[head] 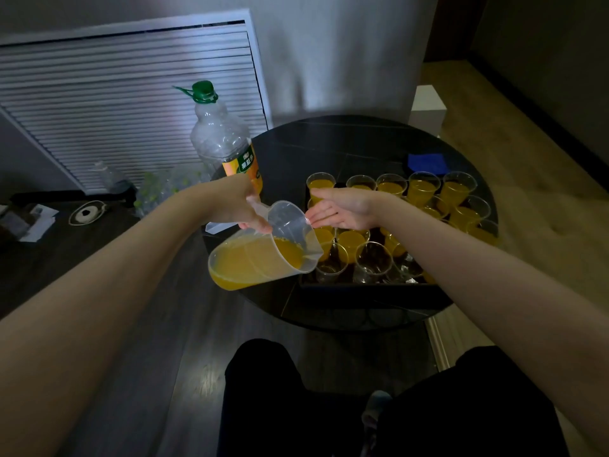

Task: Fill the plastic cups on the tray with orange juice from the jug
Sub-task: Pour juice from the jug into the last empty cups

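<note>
the jug (263,255) is gripped by the left hand (244,206) and tipped over a near cup (331,262) on the tray (369,286); the right hand (342,209) is held flat, fingers straight, seemingly touching the jug's rim.

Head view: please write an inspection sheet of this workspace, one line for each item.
Surface: round dark table.
Job's things: tilted jug part full of juice; dark tray; filled cups at far rows, empty cups nearest.
Clutter: near-empty juice bottle, blue cloth.
Grippers: left hand grips the jug's handle; right hand open, flat, over the cups.
Cables: nothing seen.
Surroundings: slatted panel, wood floor, dim light.
</note>
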